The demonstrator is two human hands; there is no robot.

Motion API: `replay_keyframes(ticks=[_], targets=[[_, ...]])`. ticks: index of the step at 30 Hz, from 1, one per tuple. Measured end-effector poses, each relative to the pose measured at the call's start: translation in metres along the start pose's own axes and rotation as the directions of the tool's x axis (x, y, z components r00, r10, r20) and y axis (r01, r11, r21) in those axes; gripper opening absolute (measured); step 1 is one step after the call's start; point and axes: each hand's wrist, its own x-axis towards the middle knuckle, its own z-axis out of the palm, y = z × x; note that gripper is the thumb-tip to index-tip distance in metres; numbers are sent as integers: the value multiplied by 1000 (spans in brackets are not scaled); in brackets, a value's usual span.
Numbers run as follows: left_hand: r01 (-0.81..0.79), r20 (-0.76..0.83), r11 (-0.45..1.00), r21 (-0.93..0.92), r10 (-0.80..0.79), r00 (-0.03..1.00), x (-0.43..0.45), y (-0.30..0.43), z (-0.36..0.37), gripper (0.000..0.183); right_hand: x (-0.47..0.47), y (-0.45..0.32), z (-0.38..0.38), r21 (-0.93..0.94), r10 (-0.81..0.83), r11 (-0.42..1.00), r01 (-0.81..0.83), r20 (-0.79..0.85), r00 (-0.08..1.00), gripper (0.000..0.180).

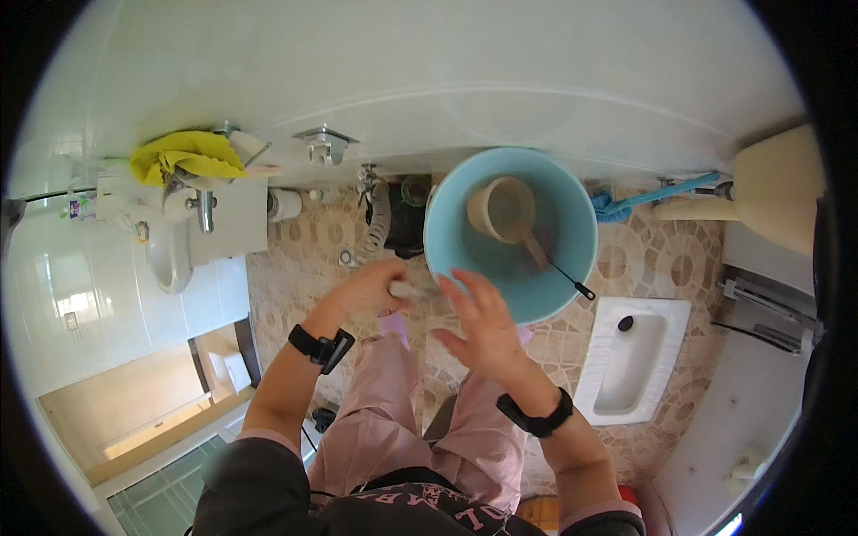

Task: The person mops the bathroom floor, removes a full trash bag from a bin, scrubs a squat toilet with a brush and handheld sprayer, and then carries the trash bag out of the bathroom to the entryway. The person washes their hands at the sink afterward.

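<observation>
My left hand (370,289) is closed around a small whitish item (407,290), blurred and too unclear to name. To its right, my right hand (479,325) has its fingers spread, holding nothing, in front of the near left rim of a large light-blue plastic tub (439,268). Inside the tub a beige plastic dipper (479,214) rests with its handle towards the near right. A thin black-handled tool (584,291) leans over the tub's right rim.
A squat toilet (633,362) is set in the patterned floor at right. A blue brush (657,194) stands by the wall. At left are a washbasin (169,261), its tap (204,204) and a yellow cloth (188,157). A corrugated hose (379,224) and black bin (402,231) sit beside the tub.
</observation>
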Motion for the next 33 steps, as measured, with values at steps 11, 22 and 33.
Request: replay_keyframes(ticks=[11,22,33], targets=[[-350,171,936,42,339,925,-37,-100,-36,40,24,-60,139,161,236,949,-271,207,949,54],[-19,-316,974,-224,-54,947,-159,-278,-109,18,169,-138,180,-332,87,916,-228,-388,917,24],[-96,-263,871,-482,-40,964,-222,-350,-88,14,259,-118,214,-616,258,685,-389,-294,920,28]])
